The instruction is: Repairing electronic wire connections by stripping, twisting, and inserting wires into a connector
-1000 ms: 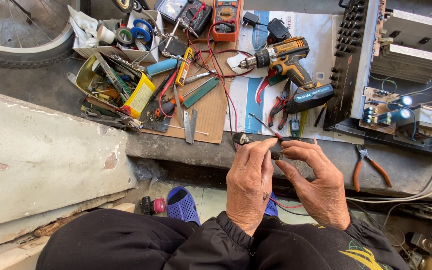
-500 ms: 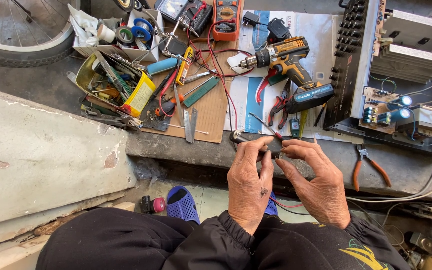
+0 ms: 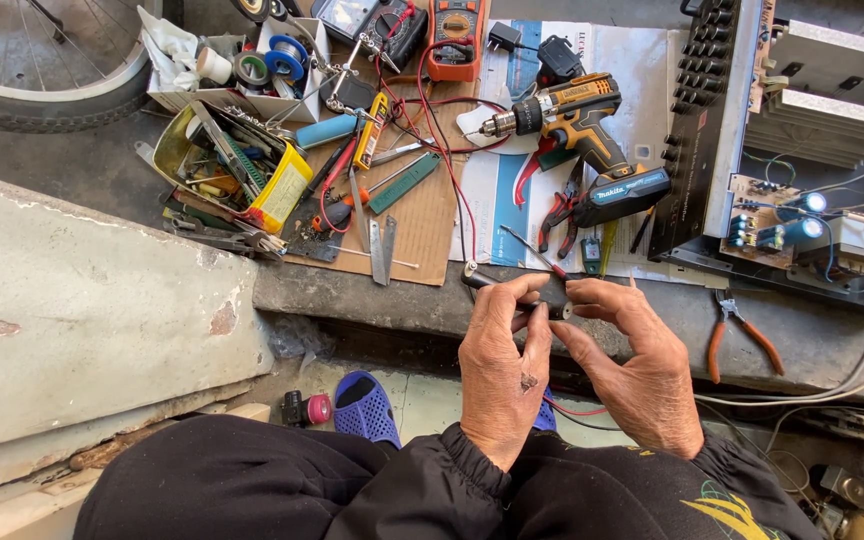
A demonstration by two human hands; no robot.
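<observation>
My left hand (image 3: 503,368) and my right hand (image 3: 630,362) meet over the edge of a concrete ledge (image 3: 402,300). Between the fingertips of both hands lies a short dark rod-like part (image 3: 497,283) with a metal end at its left and a pale tip at its right. The left fingers wrap its middle; the right thumb and forefinger pinch its right end. A thin red wire (image 3: 572,408) runs below the hands. Black sleeves cover both wrists.
A cordless drill (image 3: 577,125), red-handled pliers (image 3: 556,212), a multimeter (image 3: 455,38), loose tools on cardboard (image 3: 422,215) and a yellow tin of parts (image 3: 227,165) lie ahead. An opened amplifier chassis (image 3: 802,150) sits right, orange pliers (image 3: 737,335) near it. A bicycle tyre (image 3: 42,95) is upper left, a blue sandal (image 3: 364,405) below.
Both hands stay on the small dark part with only slight finger shifts; nothing else has moved.
</observation>
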